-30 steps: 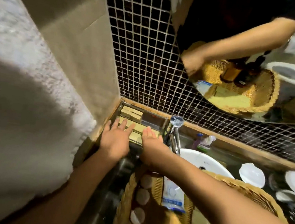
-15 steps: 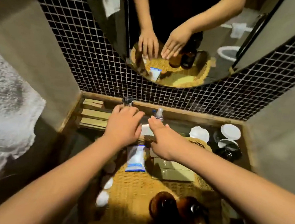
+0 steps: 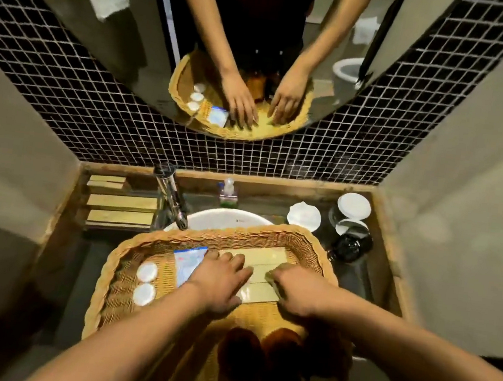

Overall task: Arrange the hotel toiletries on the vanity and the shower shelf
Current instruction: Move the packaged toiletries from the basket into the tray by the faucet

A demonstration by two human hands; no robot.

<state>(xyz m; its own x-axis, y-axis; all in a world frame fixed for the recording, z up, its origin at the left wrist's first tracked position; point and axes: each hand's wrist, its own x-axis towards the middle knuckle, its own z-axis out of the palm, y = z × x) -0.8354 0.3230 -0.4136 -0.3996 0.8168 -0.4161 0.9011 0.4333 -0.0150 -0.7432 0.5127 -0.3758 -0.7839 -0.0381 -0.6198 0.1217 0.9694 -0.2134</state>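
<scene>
left hand (image 3: 221, 281) lay flat, fingers straight, on flat boxes (image 3: 267, 258) | right hand (image 3: 296, 291) touched their right end, grip untellable | wicker basket (image 3: 238, 233), far half

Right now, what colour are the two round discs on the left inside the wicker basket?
White; the discs show best in the head view.

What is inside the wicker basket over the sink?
Two white round lids, a blue-and-white sachet, flat tan boxes and two brown bottles. The left hand and right hand cover part of the boxes, so their count is unclear.
</scene>
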